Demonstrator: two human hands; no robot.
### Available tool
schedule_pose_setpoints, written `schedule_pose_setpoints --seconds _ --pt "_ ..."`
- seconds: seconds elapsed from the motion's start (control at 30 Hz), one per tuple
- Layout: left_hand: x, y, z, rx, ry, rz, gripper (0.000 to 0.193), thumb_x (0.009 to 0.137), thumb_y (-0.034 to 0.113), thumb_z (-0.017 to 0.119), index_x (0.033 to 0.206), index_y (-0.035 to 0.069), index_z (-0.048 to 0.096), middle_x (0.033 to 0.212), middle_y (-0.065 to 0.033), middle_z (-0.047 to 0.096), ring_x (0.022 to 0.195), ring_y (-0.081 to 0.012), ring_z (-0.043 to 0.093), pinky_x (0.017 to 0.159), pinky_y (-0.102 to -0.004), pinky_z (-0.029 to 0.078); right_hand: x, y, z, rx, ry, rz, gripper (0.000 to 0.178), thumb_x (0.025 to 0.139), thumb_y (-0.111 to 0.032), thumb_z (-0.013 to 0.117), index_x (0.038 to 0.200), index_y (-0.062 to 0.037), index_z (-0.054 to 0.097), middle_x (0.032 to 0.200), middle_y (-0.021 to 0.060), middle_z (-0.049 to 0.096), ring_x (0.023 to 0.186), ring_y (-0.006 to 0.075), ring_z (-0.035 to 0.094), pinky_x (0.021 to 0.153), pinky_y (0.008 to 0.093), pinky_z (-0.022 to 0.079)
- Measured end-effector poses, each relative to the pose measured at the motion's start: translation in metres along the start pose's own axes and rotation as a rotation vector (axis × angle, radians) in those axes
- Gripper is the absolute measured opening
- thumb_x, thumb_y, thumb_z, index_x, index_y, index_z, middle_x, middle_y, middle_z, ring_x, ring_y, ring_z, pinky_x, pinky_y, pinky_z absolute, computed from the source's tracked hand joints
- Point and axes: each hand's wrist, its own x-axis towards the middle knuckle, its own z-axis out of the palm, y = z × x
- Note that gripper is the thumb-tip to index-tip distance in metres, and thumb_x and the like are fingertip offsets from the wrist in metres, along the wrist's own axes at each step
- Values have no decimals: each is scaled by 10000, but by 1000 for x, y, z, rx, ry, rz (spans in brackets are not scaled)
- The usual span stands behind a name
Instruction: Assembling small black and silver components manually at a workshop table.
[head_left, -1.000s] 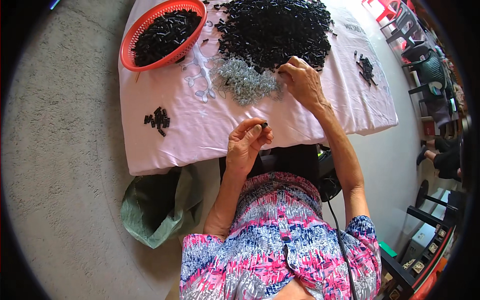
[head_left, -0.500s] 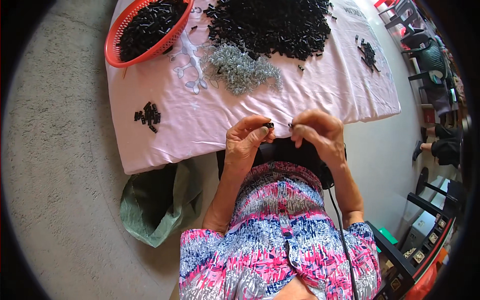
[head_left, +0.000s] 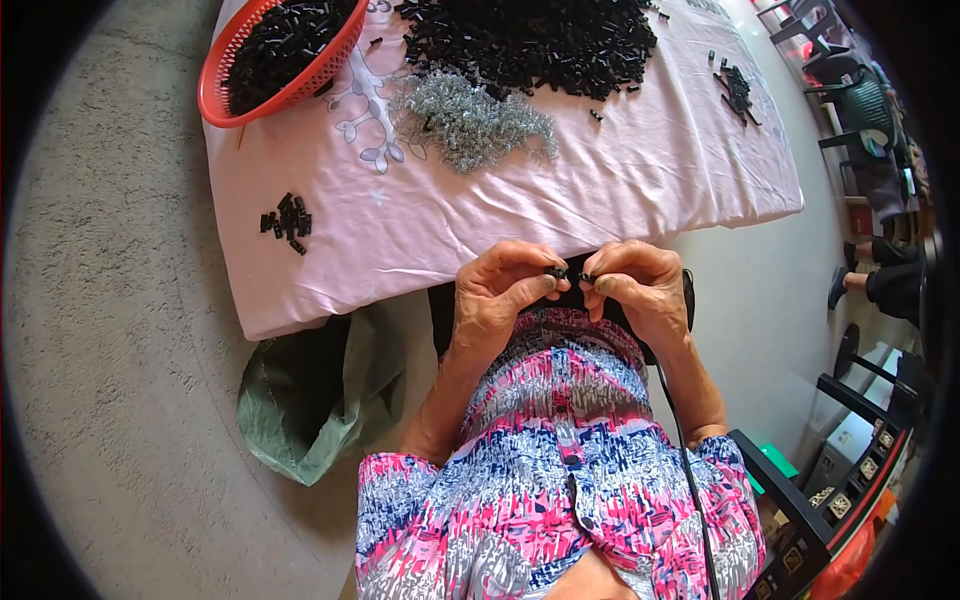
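Note:
My left hand (head_left: 503, 290) pinches a small black plastic piece (head_left: 556, 271) between thumb and fingertips, just off the table's near edge. Facing it, my right hand (head_left: 640, 280) is closed in a pinch on another small dark part (head_left: 587, 279), too small to name. A narrow gap separates the two parts. Beyond my hands, a tangled heap of small clear-silver springs (head_left: 470, 120) lies on the pink cloth (head_left: 400, 235). Behind it spreads a large pile of black plastic pieces (head_left: 530, 45). A small group of black pieces (head_left: 287, 220) sits at the left.
A red plastic basket (head_left: 213, 95) full of black pieces stands at the far left of the table. Another small black cluster (head_left: 736, 93) lies at the far right. A green woven sack (head_left: 300, 450) gapes open below the left corner. Chairs (head_left: 865, 110) stand on the right.
My right hand has come down and turned, and its dark part is now level with the left hand's piece. My left hand has shifted slightly nearer and to the right.

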Motion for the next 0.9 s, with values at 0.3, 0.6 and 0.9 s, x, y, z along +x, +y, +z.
schedule_pose_setpoints --seconds 0.3,0.6,0.9 --pt "2 -5 2 -21 -43 -10 193 877 -59 662 1064 -13 650 1032 -122 681 897 -177 690 803 -269 570 -3 -3 5 -99 58 15 66 838 88 619 896 93 650 871 166 638 661 197 654 539 289 566" --pt "4 -2 7 15 -62 17 206 850 -109 665 1038 -25 662 1026 -120 664 923 -171 680 824 -267 568 -4 -6 9 -143 46 -19 56 844 112 610 881 88 644 864 154 635 655 187 653 547 280 563" --pt "3 -1 8 23 -99 76 248 798 -148 693 1015 -29 674 1008 -129 665 881 -161 660 798 -254 560 -12 -12 16 -215 -19 -102 57 857 80 668 914 84 669 858 110 673 699 143 676 609 251 569"
